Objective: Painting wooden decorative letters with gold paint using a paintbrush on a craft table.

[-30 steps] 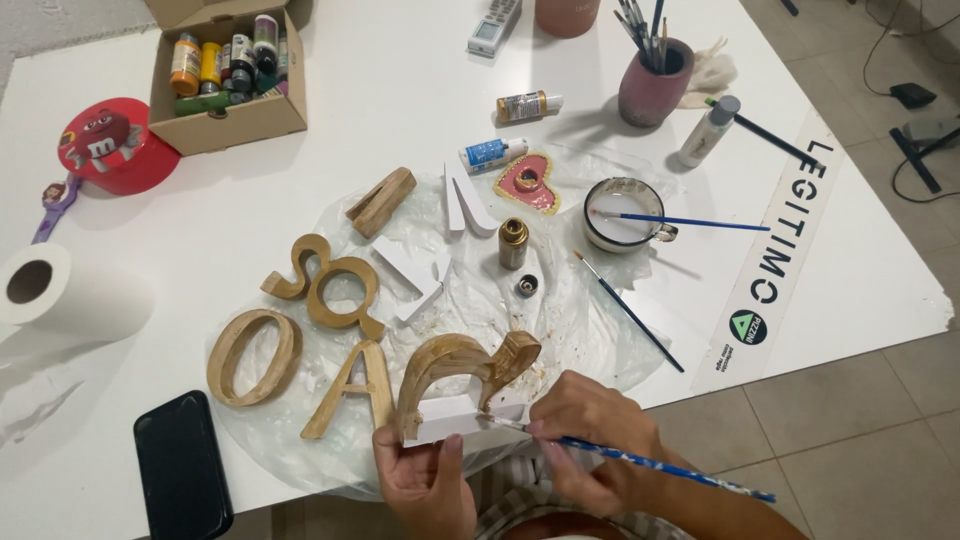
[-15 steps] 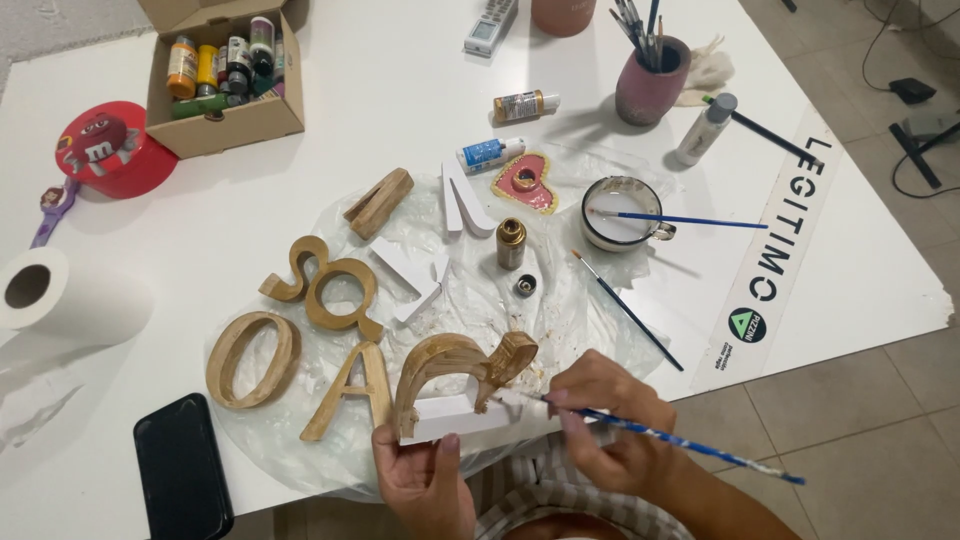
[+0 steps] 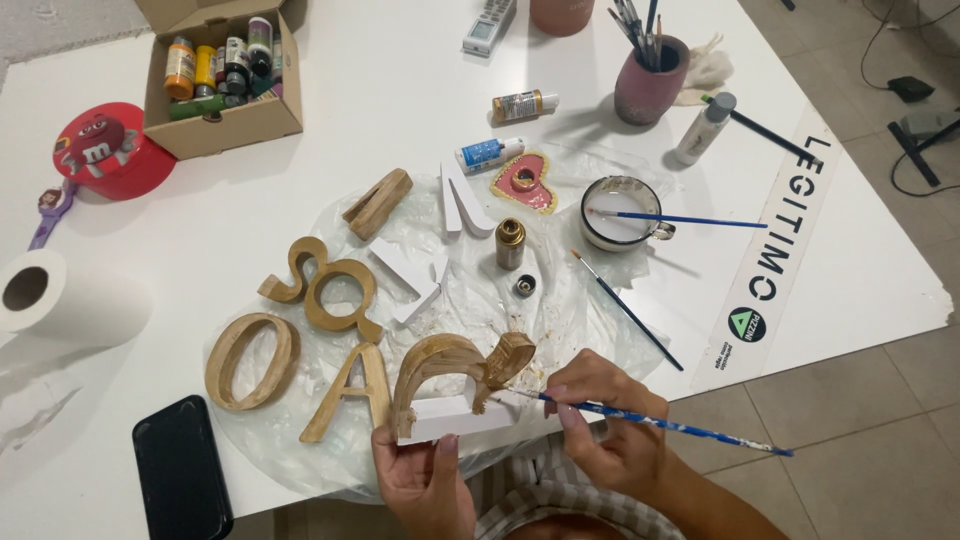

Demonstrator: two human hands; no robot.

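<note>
My left hand (image 3: 420,480) grips the white underside of a wooden letter (image 3: 450,385) that is partly gold, holding it at the table's near edge. My right hand (image 3: 605,425) holds a blue paintbrush (image 3: 660,424), its tip touching the letter's right side. On a clear plastic sheet (image 3: 470,290) lie other gold letters: an O shape (image 3: 248,360), an A shape (image 3: 348,388), an ampersand (image 3: 322,288) and a slanted bar (image 3: 377,203). Two white unpainted pieces (image 3: 415,275) rest beside them. A small gold paint bottle (image 3: 510,243) stands open with its cap (image 3: 524,286) nearby.
A cardboard box of paint bottles (image 3: 222,75) sits at the back left, a red round tin (image 3: 110,150) and paper roll (image 3: 70,300) at the left, a black phone (image 3: 180,480) near the front. A white cup with a brush (image 3: 618,212), a brush pot (image 3: 650,75) and a loose brush (image 3: 625,308) lie right.
My right hand has lifted and shifted right, bringing the brush tip up to the letter's right side. My left hand keeps holding the letter in place.
</note>
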